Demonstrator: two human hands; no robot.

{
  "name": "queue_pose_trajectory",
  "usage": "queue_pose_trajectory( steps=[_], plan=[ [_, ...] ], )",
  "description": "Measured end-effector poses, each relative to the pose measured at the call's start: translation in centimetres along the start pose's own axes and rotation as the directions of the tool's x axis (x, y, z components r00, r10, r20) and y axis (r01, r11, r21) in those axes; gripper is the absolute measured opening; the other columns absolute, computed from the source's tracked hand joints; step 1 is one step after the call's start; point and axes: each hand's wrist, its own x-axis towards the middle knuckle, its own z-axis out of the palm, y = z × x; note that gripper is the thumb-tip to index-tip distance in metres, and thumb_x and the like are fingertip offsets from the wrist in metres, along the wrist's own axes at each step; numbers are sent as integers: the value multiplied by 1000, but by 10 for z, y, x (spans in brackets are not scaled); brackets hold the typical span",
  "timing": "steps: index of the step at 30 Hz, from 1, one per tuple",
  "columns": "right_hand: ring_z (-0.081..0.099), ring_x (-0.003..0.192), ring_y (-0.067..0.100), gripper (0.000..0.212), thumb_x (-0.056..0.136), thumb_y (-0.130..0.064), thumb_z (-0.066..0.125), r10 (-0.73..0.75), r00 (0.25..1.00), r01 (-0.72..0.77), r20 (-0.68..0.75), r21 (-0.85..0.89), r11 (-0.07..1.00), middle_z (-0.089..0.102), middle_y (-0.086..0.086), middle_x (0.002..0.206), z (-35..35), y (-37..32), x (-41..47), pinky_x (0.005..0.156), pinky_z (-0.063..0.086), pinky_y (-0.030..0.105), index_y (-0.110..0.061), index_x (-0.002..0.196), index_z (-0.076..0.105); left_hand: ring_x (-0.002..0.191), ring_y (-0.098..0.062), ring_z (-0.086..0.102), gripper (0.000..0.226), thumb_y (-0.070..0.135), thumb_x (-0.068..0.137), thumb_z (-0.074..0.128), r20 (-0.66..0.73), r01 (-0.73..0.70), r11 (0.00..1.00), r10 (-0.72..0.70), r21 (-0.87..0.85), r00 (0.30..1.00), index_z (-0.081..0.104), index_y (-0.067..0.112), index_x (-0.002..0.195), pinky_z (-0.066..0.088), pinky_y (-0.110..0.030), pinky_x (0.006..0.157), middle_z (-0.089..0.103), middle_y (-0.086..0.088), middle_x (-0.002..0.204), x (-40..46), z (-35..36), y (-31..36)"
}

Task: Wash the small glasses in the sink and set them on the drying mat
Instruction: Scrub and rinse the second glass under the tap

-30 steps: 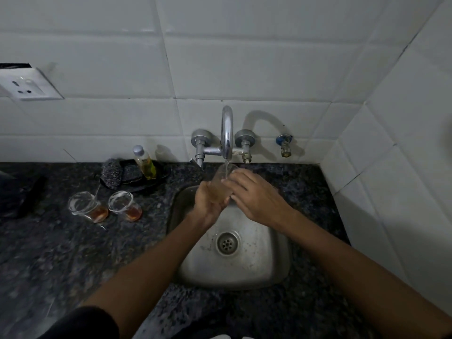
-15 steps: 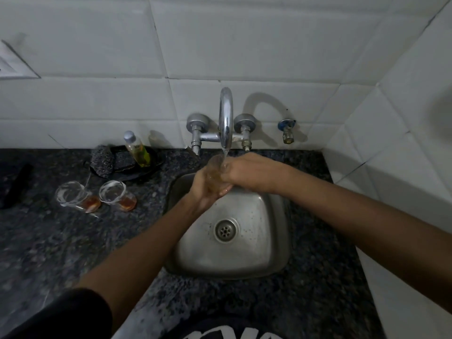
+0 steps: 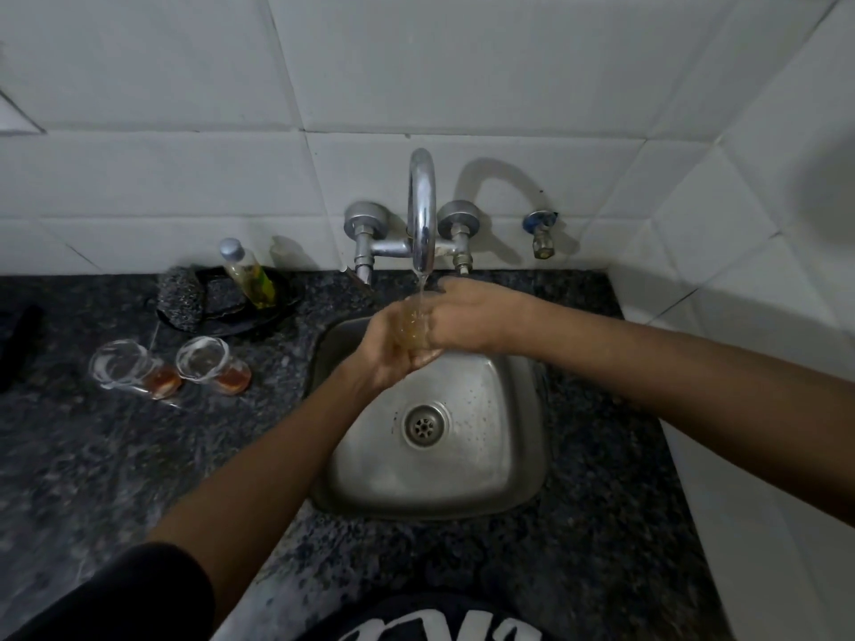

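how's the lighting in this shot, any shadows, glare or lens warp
Head view: dim, even light; the faucet casts a curved shadow on the wall tiles to its right and shows a bright glare streak; wide-angle warp bows the tile lines; the two glasses on the counter look soft and slightly blurred.

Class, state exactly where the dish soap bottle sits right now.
In the head view, the dish soap bottle leans on a dark tray at the back-left counter, beside the scrubber, left of the tap.
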Motion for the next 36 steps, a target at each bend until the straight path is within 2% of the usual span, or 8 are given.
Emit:
queue_pose_trajectory(
  steps=[5,8,11,17,22,28,33,36],
  plan=[
    [68,107,24,33,102,-43,62,276,946,-310,168,233,922,70,4,118,2,-17,5,79,56,38,-17,121,68,67,-21,59,46,29,103,29,-30,-32,968,26,-249,999,68,3,106,38,-25,48,66,-12,90,-3,12,-6],
    [66,91,18,9,99,-23,64,152,966,-181,209,131,975,70,-2,103,-5,-9,2,71,46,31,-19,105,70,76,-24,68,47,34,104,35,-65,28,993,-36,-111,997,72,6,106,52,-33,63,73,-14,96,-2,8,-5],
    [67,89,20,19,90,-4,65,-63,994,68,88,-50,996,70,-1,95,6,-6,0,76,49,36,-19,100,71,83,-26,72,40,29,106,41,-99,97,990,-87,107,991,73,5,109,61,-39,75,73,-16,98,1,7,10],
    [70,99,23,32,98,-45,67,393,900,-435,187,422,796,74,3,107,-2,-16,4,82,55,36,-17,111,73,59,-18,60,45,24,106,25,-94,-102,974,84,-204,992,65,6,97,42,-25,46,65,-8,74,-3,15,-6],
    [65,77,14,15,86,-12,76,8,1000,-8,7,-8,1000,69,-7,86,7,-7,-2,67,46,32,-27,89,71,81,-25,69,39,23,110,43,-29,18,997,-15,74,999,76,4,104,58,-37,73,70,-15,94,-3,3,5],
    [70,97,26,40,100,-49,63,365,926,-378,99,256,890,71,7,110,-4,-26,2,77,54,35,-13,117,66,72,-24,67,31,2,99,32,23,-45,984,50,-170,998,61,-3,108,56,-30,58,66,-14,83,-3,8,3],
    [67,82,21,12,88,-12,75,-5,999,5,49,-6,1000,68,-2,87,3,-7,-3,71,49,38,-22,92,69,72,-20,71,40,24,108,41,21,78,985,-82,153,996,76,9,95,60,-31,61,73,-8,84,-12,12,17],
    [70,86,24,11,88,-18,77,218,976,-216,18,208,954,72,3,94,-1,-19,-5,73,52,38,-17,97,72,60,-18,62,46,21,108,39,-1,17,993,-17,121,1000,75,9,82,52,-28,53,65,-6,71,-11,14,13]
  ],
)
